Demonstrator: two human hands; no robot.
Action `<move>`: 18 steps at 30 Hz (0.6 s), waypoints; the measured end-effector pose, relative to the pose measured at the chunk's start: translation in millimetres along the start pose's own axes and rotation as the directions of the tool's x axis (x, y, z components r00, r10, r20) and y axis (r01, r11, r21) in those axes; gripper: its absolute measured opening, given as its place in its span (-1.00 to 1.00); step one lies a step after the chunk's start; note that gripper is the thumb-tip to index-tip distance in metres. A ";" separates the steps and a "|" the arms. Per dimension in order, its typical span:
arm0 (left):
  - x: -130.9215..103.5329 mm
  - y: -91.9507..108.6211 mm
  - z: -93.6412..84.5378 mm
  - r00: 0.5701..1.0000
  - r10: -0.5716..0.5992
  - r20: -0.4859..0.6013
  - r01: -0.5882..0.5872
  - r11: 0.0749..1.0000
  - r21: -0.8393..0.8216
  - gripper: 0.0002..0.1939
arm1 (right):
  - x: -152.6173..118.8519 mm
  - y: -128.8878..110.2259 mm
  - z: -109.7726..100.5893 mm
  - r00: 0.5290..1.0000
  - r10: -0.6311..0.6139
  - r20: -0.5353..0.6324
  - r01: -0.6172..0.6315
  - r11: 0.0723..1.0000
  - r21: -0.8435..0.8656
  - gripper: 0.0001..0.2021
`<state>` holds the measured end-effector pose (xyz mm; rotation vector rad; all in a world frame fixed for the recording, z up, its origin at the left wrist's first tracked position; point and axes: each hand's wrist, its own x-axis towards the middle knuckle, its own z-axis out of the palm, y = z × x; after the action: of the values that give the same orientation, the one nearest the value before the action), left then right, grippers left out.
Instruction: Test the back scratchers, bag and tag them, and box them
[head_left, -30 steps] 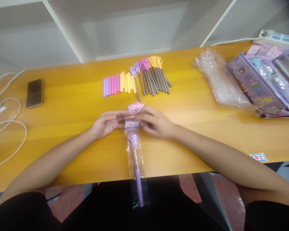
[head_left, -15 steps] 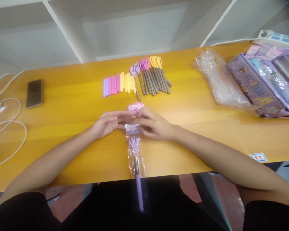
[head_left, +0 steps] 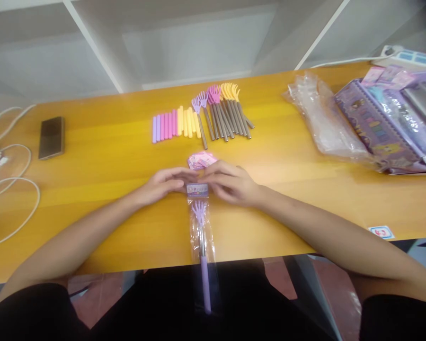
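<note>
A lilac hand-shaped back scratcher [head_left: 206, 284] lies in a clear plastic bag [head_left: 195, 237]. Its lower end reaches past the table's front edge, over my black clothing. Across the bag's top is a printed header card [head_left: 197, 190]. My left hand [head_left: 165, 184] is at the card's left side, fingers stretched behind its top edge and thumb near its corner. On the other side, my right hand [head_left: 232, 183] has its fingers apart, bent loosely toward the card. Whether any fingertip touches the card is unclear. Just beyond my fingers sits a small pile of pink cards [head_left: 199, 160].
Purple, pink and yellow handle tubes [head_left: 168, 125] lie in a row beside several scratcher heads on metal rods [head_left: 227, 113]. At right are plastic bags [head_left: 323, 118] and a purple display box [head_left: 383, 128]. A phone [head_left: 51, 137] and white cables [head_left: 31, 189] lie left.
My right fingers have drawn back off the header card, which now shows whole and has shifted slightly right. My left hand has also moved a little right, its thumb now nearer the card.
</note>
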<state>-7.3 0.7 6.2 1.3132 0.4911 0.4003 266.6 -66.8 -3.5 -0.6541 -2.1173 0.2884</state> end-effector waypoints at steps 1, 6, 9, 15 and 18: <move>-0.8 -0.6 -0.6 1.000 0.007 0.010 -0.007 0.998 0.058 -0.60 | -0.4 -0.7 -0.4 1.000 -0.018 0.006 0.019 1.000 -0.018 -0.64; -3.1 -1.7 -3.9 0.999 0.021 0.033 -0.026 0.984 0.177 -0.63 | -1.6 -6.9 -1.6 0.993 -0.096 0.064 0.102 0.990 -0.094 -0.64; -2.0 1.1 -3.0 0.999 0.029 0.026 -0.035 0.968 0.247 -0.63 | -0.4 -10.7 -2.2 0.985 -0.119 0.128 0.131 0.987 -0.091 -0.63; 1.0 3.9 2.8 1.000 0.020 0.009 -0.022 0.937 0.348 -0.66 | 1.2 -12.0 -3.8 0.982 -0.112 0.155 0.124 0.990 -0.068 -0.73; 1.5 1.5 4.1 1.000 0.016 0.004 -0.016 0.937 0.350 -0.66 | 0.4 -10.7 -4.4 0.979 -0.085 0.188 0.097 0.994 -0.056 -0.76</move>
<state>-3.8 -1.4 8.2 1.6631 0.5695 0.3344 266.2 -75.6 3.9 -0.5849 -2.3360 0.2382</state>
